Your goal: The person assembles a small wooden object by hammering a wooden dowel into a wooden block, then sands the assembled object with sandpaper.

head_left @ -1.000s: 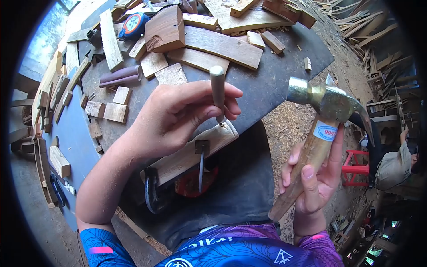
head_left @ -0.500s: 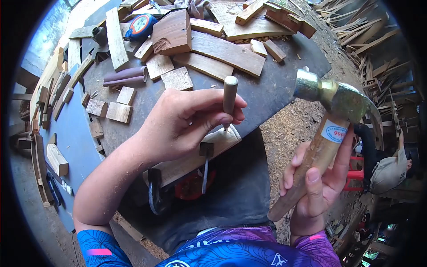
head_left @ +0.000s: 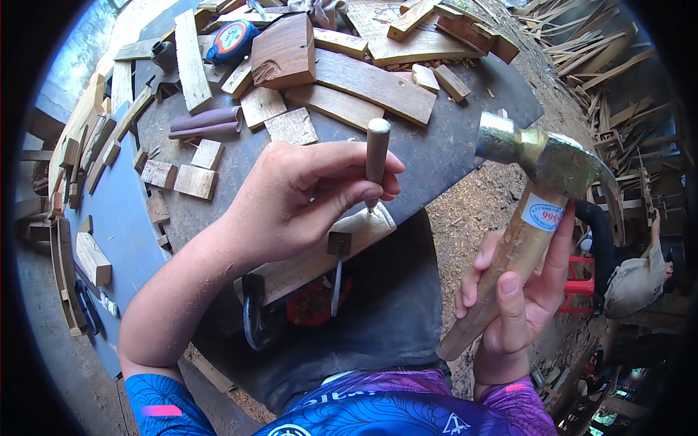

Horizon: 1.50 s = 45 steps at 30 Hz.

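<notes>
My left hand (head_left: 313, 189) pinches a metal punch or chisel (head_left: 376, 151), held upright with its lower end on the far right end of a pale wooden piece (head_left: 298, 275). Two metal clamps (head_left: 339, 247) grip that piece at the table's near edge. My right hand (head_left: 520, 305) is wrapped round the wooden handle of a claw hammer (head_left: 542, 152). The hammer's head is raised to the right of the punch, apart from it.
On the dark table (head_left: 465, 145) lie many wood blocks, a thick brown block (head_left: 283, 54), a blue tape measure (head_left: 231, 42) and purple rolls (head_left: 206, 123). A red stool (head_left: 578, 280) and another person (head_left: 634, 280) are at the right.
The hammer's head has shifted very slightly left and tilted a little. My left hand still holds the punch in the same place.
</notes>
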Motion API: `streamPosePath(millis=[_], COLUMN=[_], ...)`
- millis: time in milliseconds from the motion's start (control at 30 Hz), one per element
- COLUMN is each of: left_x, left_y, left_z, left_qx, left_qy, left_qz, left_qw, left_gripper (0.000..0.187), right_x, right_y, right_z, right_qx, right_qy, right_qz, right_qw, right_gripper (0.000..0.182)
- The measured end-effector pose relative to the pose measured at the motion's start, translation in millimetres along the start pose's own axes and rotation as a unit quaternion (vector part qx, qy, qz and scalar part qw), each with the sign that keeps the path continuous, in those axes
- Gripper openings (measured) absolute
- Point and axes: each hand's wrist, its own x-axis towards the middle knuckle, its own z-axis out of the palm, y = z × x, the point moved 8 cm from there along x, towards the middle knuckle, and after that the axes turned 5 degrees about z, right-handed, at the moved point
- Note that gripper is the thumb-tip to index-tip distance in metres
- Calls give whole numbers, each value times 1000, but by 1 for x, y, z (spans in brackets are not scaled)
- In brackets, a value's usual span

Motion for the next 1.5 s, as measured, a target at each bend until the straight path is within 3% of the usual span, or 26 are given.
streamPosePath(millis=[400, 600, 667, 733, 833, 867, 933, 1000, 1200, 1267, 1333, 1367, 1500], left_x=[0, 3, 1, 1, 1, 2, 4, 4, 1, 1, 2, 1, 1], left_y=[-3, 5, 2, 5, 8, 8, 7, 9, 5, 6, 7, 8, 9], left_z=[1, 4, 4, 2, 3, 3, 3, 4, 7, 5, 7, 8, 9], left_qx=[-5, 59, 56, 55, 60, 59, 57, 81, 55, 60, 69, 75, 87], left_qy=[14, 1, 10, 21, 17, 7, 4, -6, 5, 6, -5, -4, 4], left_qz=[-5, 25, 31, 42, 48, 43, 38, 48, 45, 39, 38, 40, 64], left_qw=[1000, 998, 998, 997, 997, 997, 998, 996, 997, 997, 997, 996, 994], left_gripper=[22, 21, 22, 22, 23, 23, 23, 24, 25, 25, 26, 26, 25], right_x=[4, 32, 41, 43, 45, 41, 38, 37, 31, 17, 28, 32, 19], right_y=[-3, -71, -83, -92, -95, -106, -120, -123, -117, -130, -114, -104, -106], right_z=[4, 17, 18, 14, 16, 17, 16, 28, 19, 13, 21, 20, 15], right_qx=[0, -109, -201, -280, -332, -354, -324, -258, -334, -308, -316, -418, -372], right_qy=[-9, 24, -18, 15, -76, -56, -14, 2, -68, 54, -31, -101, -22], right_qz=[-3, -109, -100, -137, -79, -55, -187, -182, -99, -151, -145, -67, -96], right_qw=[1000, 988, 974, 950, 937, 932, 927, 949, 935, 938, 937, 900, 923], right_gripper=[88, 87, 87, 86, 89, 89, 86, 85, 88, 92, 88, 83, 84])
